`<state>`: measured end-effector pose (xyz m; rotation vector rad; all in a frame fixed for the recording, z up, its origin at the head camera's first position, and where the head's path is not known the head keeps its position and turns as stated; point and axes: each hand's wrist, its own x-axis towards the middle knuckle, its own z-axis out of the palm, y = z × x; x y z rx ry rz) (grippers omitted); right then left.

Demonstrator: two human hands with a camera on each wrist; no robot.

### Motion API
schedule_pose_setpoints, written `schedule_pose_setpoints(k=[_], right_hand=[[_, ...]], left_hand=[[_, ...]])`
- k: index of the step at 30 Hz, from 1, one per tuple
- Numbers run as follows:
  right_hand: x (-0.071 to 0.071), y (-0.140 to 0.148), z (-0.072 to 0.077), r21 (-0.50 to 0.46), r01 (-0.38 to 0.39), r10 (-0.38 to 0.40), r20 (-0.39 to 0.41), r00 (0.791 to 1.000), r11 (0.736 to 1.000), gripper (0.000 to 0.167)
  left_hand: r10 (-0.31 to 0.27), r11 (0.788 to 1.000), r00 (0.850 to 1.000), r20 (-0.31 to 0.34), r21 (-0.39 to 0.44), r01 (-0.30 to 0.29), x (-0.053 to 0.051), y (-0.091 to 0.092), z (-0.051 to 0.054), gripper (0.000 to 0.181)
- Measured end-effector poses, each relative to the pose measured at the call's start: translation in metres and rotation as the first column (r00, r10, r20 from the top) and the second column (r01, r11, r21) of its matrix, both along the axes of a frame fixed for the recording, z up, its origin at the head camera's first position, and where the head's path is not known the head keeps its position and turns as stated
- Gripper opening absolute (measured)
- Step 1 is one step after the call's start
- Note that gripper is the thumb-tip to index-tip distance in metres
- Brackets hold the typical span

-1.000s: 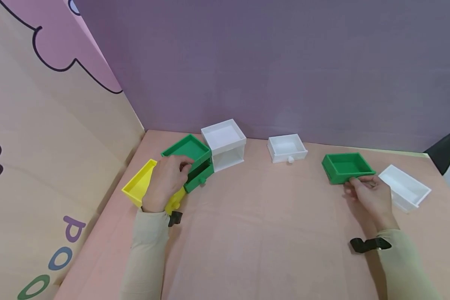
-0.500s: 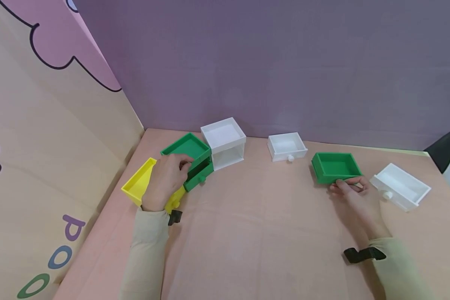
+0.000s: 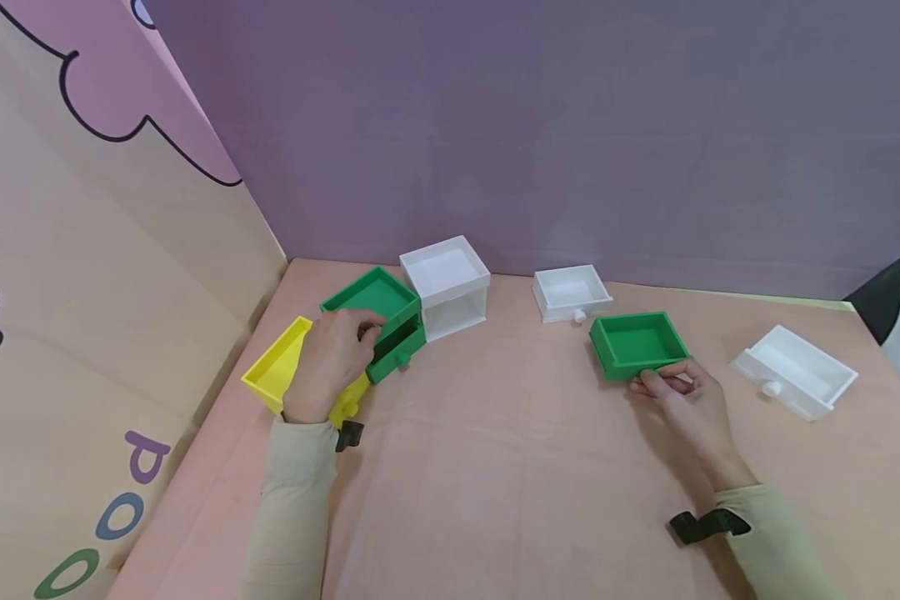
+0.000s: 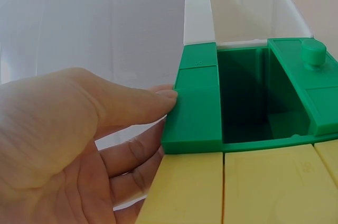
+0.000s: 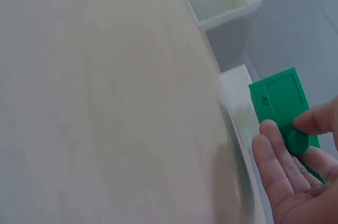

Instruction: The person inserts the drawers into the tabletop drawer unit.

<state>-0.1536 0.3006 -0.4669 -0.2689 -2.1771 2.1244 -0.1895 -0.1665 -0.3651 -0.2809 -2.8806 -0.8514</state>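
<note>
Grn drwr [image 3: 640, 340] lengthwise L-R, front nearside

Looks like a small indoor play corner; cannot tell if in a home or a shop. Has a flat, pink, cloth-like worktop [image 3: 510, 483]. Has a plain purple-grey wall [image 3: 540, 142] along the worktop's back edge, plus a cream wall [image 3: 120, 275] along its left edge, with a black-lined pink cloud shape [image 3: 127, 75] and big purple, blue and green letters [image 3: 148, 443]. Shows a black-and-white panel [image 3: 883, 296] by the back right corner.
</note>
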Motion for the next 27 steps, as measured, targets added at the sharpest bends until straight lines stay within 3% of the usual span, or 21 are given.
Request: schedule_pose_setpoints(k=[8, 17, 27], right_hand=[[0.005, -0.017, 0.000, 0.101, -0.034, 0.034, 0.008, 0.999, 0.994, 0.017], [0.010, -0.042, 0.004, 0.127, -0.061, 0.062, 0.000, 0.998, 0.990, 0.020], [0.015, -0.073, 0.002, 0.156, -0.141, 0.138, 0.032, 0.990, 0.978, 0.021]], left_hand=[[0.009, 1.000, 1.000, 0.013, 0.000, -0.009, 0.000, 0.001, 0.001, 0.024], [0.018, 1.000, 0.999, 0.027, 0.006, -0.018, 0.000, 0.001, 0.000, 0.024], [0.018, 1.000, 0.999, 0.033, 0.000, -0.018, 0.001, 0.001, 0.001, 0.024]])
